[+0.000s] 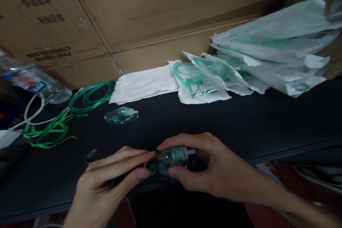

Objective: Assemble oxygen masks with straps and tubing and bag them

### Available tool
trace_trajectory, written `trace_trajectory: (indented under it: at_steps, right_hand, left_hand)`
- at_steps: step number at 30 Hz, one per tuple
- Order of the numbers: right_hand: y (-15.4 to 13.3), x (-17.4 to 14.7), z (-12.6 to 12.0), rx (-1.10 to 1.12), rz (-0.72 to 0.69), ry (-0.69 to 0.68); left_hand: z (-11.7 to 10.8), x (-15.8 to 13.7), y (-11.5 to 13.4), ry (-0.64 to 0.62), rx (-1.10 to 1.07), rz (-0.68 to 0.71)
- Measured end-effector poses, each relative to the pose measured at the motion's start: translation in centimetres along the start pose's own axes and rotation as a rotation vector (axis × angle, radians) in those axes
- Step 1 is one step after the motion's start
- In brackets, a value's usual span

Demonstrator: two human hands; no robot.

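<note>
Near the front edge of the black table, both hands hold a clear green-tinted oxygen mask (176, 156) with a pale connector pointing right. The fingers and thumb of my right hand (213, 165) wrap around its body. My left hand (109, 172) pinches the mask's left end between thumb and fingers. Part of the mask is hidden by the fingers. Beyond the hands, a second clear mask (121, 115) lies on the table. A thin clear curved edge (91, 156) pokes out beside my left hand; what it belongs to is hidden.
Coiled green tubing (93, 96), green straps (50, 133), a white cable (34, 114) and a plastic bottle (53, 87) lie at left. A white packet (145, 83) and several bagged tubing sets (199, 83) line the back, against a cardboard box (160, 25).
</note>
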State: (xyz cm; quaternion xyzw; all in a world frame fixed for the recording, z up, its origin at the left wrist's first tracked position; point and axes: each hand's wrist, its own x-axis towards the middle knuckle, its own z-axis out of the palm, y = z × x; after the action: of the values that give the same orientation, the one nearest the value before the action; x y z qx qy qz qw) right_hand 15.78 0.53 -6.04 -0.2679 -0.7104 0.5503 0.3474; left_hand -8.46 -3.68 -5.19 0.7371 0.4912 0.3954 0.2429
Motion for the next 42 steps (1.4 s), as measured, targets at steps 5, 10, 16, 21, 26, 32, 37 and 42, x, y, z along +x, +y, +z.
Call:
trace_trajectory:
  at_steps: [5, 10, 16, 21, 26, 32, 37, 42]
  right_hand:
    - [0.0, 0.0, -0.2, 0.067, 0.029, -0.021]
    - [0.2, -0.1, -0.2, 0.077, 0.052, -0.028]
    - [0.2, -0.1, -0.2, 0.093, 0.062, -0.025]
    - [0.0, -0.1, -0.2, 0.056, 0.026, -0.017]
    - [-0.3, -0.1, -0.4, 0.048, -0.002, -0.067]
    - [-0.4, 0.0, -0.4, 0.104, 0.064, -0.073]
    - [-0.5, 0.0, -0.5, 0.185, 0.135, -0.089]
    - [-0.3, -0.2, -0.6, 0.238, 0.153, -0.092]
  left_hand:
    - [0.4, 0.1, 0.2, -0.006, 0.008, -0.014]
    - [-0.2, 0.2, -0.2, -0.061, 0.012, 0.001]
    - [-0.3, 0.1, -0.4, -0.048, 0.029, -0.008]
    - [-0.2, 0.2, -0.4, -0.073, 0.021, -0.026]
    - [-0.2, 0.2, -0.3, -0.084, -0.003, -0.055]
    - [0.0, 0.2, -0.2, -0.074, -0.013, -0.092]
    - [-0.2, 0.0, 0.0, -0.095, -0.087, -0.177]
    - [0.6, -0.5, 1.0, 0.023, -0.176, -0.359]
